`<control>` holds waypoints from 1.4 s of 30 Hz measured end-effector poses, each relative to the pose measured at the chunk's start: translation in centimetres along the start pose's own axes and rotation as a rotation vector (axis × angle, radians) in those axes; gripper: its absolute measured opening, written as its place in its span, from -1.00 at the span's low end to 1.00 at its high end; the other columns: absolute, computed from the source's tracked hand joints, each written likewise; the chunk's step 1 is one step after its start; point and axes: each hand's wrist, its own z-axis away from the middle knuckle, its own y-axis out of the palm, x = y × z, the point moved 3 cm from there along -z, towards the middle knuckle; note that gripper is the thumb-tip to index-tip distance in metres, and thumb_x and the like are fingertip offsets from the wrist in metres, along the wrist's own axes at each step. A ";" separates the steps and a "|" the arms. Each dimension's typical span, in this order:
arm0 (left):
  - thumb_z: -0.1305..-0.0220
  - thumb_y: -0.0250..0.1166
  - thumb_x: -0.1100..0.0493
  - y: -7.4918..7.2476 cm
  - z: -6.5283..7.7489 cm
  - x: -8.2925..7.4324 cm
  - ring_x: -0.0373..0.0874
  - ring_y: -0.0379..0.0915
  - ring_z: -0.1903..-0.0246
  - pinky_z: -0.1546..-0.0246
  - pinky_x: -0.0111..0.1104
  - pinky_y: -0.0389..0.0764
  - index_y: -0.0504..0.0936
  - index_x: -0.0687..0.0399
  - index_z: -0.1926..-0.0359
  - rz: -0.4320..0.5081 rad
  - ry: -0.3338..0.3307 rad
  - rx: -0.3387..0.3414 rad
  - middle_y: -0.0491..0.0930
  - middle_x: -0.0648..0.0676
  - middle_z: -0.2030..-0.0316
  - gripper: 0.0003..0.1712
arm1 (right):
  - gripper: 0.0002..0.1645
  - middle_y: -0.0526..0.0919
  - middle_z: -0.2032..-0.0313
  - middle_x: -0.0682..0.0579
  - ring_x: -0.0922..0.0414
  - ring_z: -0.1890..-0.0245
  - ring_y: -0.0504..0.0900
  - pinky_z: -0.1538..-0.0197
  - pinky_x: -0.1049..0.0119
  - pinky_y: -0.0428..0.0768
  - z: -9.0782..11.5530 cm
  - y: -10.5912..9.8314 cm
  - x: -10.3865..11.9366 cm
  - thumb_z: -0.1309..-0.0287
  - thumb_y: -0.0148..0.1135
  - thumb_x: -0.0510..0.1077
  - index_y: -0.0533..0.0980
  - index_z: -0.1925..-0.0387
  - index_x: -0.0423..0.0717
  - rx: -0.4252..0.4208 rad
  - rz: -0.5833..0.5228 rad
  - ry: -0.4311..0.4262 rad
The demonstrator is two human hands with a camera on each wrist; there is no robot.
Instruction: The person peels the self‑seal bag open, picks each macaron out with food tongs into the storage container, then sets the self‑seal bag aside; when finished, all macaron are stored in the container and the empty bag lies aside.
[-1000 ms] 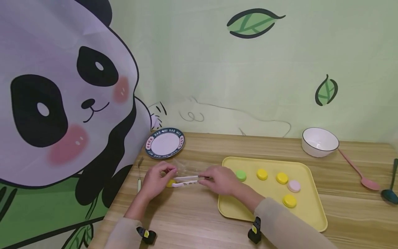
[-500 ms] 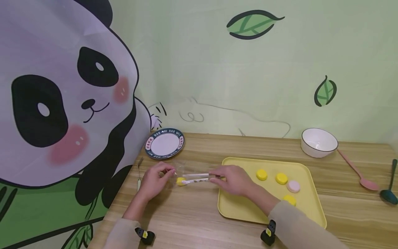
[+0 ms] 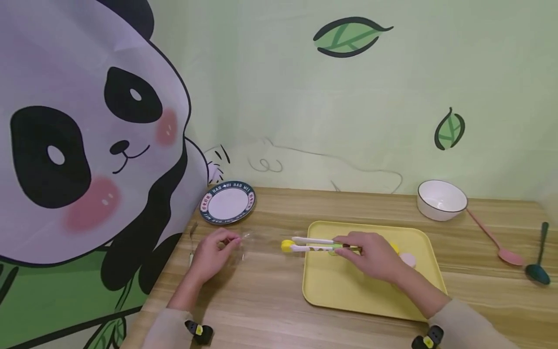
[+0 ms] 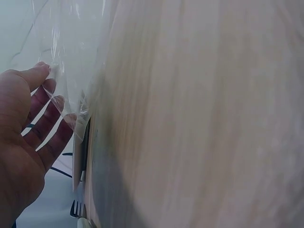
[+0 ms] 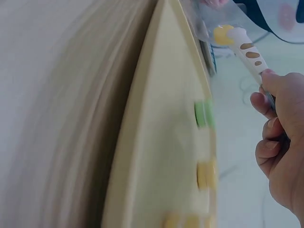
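My left hand [image 3: 214,254] pinches a clear plastic bag [image 4: 71,42] at its edge, to the left of the tray. The bag hangs from thumb and fingertips in the left wrist view. My right hand [image 3: 370,254] grips white tongs [image 3: 315,240] with dark patches, pointing left across the tray's left edge. At the tips of the tongs sits a yellow macaron [image 3: 286,246], between the bag and the tray. Beneath the right hand, a yellow tray [image 3: 340,295] bears a green macaron [image 5: 204,114], a pink one [image 3: 408,260] and several yellow ones, partly hidden by the hand.
A blue-rimmed plate [image 3: 205,215] stands at the back left, with a fork [image 3: 192,232] near the left hand. At the back right are a white bowl [image 3: 440,211], a pink spoon [image 3: 509,257] and a dark green ladle [image 3: 538,274]. A printed wall backs the wooden table.
The right hand has moved right, drawing the tongs and the yellow macaron away from the bag. The left hand stays nearly in place, still pinching the bag.
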 end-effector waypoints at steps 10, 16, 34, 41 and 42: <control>-0.23 0.33 0.06 -0.1 0.2 0.2 -0.30 0.46 0.35 0.30 -0.30 0.54 0.69 -0.20 0.28 0.001 0.017 -0.017 0.55 -0.23 0.38 -0.96 | -0.73 0.52 0.47 0.37 0.40 0.68 0.21 0.65 0.53 0.25 6.5 -5.3 -2.9 -0.08 0.39 -0.15 0.65 0.13 0.11 -0.093 -0.021 0.027; -0.23 0.31 0.00 0.0 0.1 0.5 -0.32 0.46 0.33 0.29 -0.32 0.53 0.67 -0.26 0.28 -0.001 -0.003 -0.002 0.55 -0.26 0.35 -0.95 | -0.69 0.53 0.52 0.30 0.36 0.67 0.25 0.64 0.50 0.29 10.3 -7.7 -4.5 -0.09 0.38 -0.15 0.65 0.08 0.12 -0.090 0.020 0.124; -0.23 0.32 0.00 0.4 -0.2 0.3 -0.33 0.46 0.36 0.29 -0.31 0.53 0.68 -0.26 0.28 0.004 -0.009 0.008 0.54 -0.26 0.38 -0.95 | -0.52 0.59 0.37 0.35 0.46 0.63 0.28 0.55 0.65 0.27 13.8 -7.8 -6.2 0.15 0.51 -0.25 0.65 0.09 0.10 -0.137 0.162 -0.006; -0.22 0.31 -0.03 0.4 -0.1 0.3 -0.32 0.46 0.35 0.27 -0.31 0.53 0.68 -0.26 0.27 0.009 -0.022 0.017 0.54 -0.26 0.37 -0.92 | -0.46 0.45 0.40 0.46 0.49 0.64 0.22 0.56 0.69 0.21 14.5 -7.6 -6.3 0.12 0.50 -0.22 0.61 0.03 0.20 -0.063 0.175 -0.029; -0.22 0.30 -0.03 0.4 -0.1 0.3 -0.32 0.46 0.35 0.27 -0.31 0.54 0.68 -0.26 0.27 0.008 -0.025 0.019 0.54 -0.26 0.37 -0.92 | -0.46 0.45 0.40 0.46 0.49 0.64 0.21 0.56 0.69 0.21 14.5 -7.6 -6.3 0.11 0.50 -0.22 0.60 0.03 0.20 -0.058 0.169 -0.034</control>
